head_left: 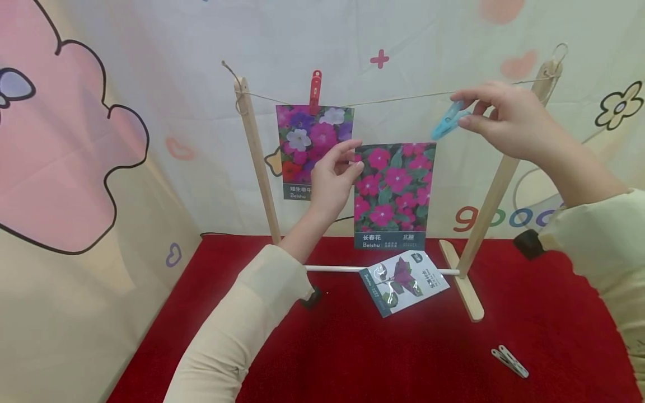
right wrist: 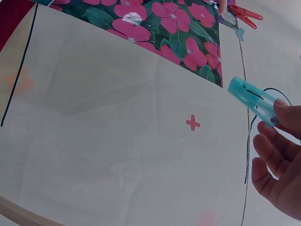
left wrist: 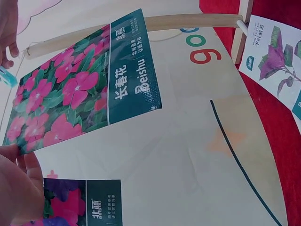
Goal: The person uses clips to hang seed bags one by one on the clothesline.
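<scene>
My left hand [head_left: 333,180] pinches the upper left edge of a seed packet [head_left: 394,193] with pink flowers, held upright just below the string [head_left: 398,99]. Between the thumb and fingers of my right hand [head_left: 509,120] is a light blue clothespin [head_left: 448,122], its tip near the packet's upper right corner but apart from it. In the right wrist view the clothespin [right wrist: 252,100] points toward that corner. Behind my left hand, a second seed packet [head_left: 297,151] with mixed flowers hangs from the string by a red clothespin [head_left: 315,92].
A third seed packet [head_left: 405,282] with a purple plant leans over the white rod [head_left: 332,268] at the frame's base. Wooden posts [head_left: 258,162] hold the string at both ends. A pale clothespin [head_left: 510,361] lies on the red cloth [head_left: 393,358] at front right.
</scene>
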{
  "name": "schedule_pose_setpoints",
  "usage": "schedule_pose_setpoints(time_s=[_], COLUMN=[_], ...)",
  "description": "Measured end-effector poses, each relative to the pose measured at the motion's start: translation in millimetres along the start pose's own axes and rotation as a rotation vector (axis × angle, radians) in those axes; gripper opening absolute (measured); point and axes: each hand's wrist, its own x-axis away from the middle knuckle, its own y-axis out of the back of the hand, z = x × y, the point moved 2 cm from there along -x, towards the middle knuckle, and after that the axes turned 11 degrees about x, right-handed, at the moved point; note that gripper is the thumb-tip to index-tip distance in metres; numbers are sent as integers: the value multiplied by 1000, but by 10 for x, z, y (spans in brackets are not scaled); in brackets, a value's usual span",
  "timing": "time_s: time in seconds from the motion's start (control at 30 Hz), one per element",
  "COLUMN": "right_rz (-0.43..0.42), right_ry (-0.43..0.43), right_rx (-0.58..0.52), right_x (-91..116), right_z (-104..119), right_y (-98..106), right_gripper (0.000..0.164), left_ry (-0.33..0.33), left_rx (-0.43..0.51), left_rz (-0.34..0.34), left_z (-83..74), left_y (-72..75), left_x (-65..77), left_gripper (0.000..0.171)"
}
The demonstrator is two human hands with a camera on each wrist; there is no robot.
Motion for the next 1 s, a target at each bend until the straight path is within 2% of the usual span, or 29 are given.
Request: schedule_pose_setpoints(time_s=[0.27, 0.6, 0.8, 1.0], right_rz=[-25, -66, -29, -2], right_ry=[6, 80, 47, 18], right_rx=[15, 49, 77, 108], right_x=[-77, -186, -248, -296], right_z=[51, 132, 139, 154], right_y=[51, 125, 152, 155], right_gripper=[31, 28, 29, 30], left_ry=[-5, -44, -74, -65], left_rx=[24, 35, 48, 74], left_rz=[-12, -17, -29, -44], left_z=[-25, -63, -89, -148], left_y=[-35, -53, -70, -92], left_x=[-30, -73, -111, -100], left_gripper=[34, 35, 35, 35])
